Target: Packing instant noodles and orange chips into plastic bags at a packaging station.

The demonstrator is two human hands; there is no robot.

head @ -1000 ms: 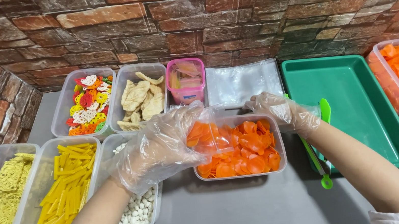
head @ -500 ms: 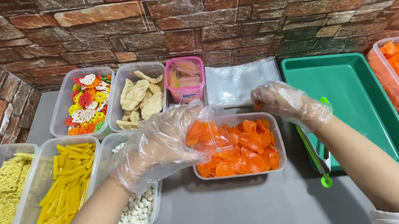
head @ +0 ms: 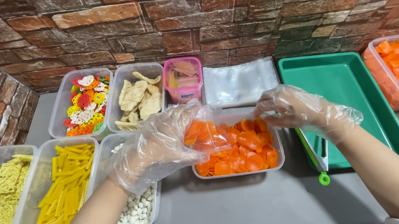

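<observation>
Head camera looked down on a grey table (head: 233, 210) against a brick wall. Both hands wore loose clear plastic gloves. The left hand (head: 155, 148) was closed around a small clear bag (head: 207, 131) partly filled with orange chips, held just above the left end of a clear tub of orange chips (head: 238, 153). The right hand (head: 302, 111) pinched the bag's far edge over the tub's right end, fingers drawn narrow. A green tray (head: 354, 81) stood just right of the tub, with green-tipped tongs (head: 318, 158) at its near edge. Tubs of yellow sticks (head: 65, 186) and small white pieces (head: 138, 210) sat to the left.
</observation>
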